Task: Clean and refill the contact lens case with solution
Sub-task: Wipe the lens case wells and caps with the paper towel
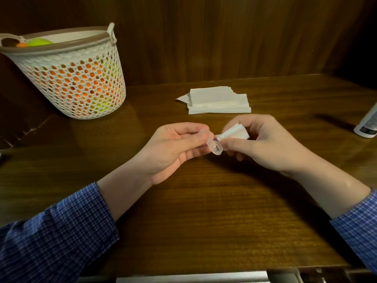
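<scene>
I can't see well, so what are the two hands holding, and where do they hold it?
The left hand pinches the clear lens case by its upper end. The right hand grips a folded tissue near its tip.

Lens case held open, tissue at its well

The translucent case [214, 147] was tilted, one open well facing the camera. A folded white tissue [232, 132] touched its rim. The solution bottle [368, 124] lay at the right edge, mostly cut off.
</scene>
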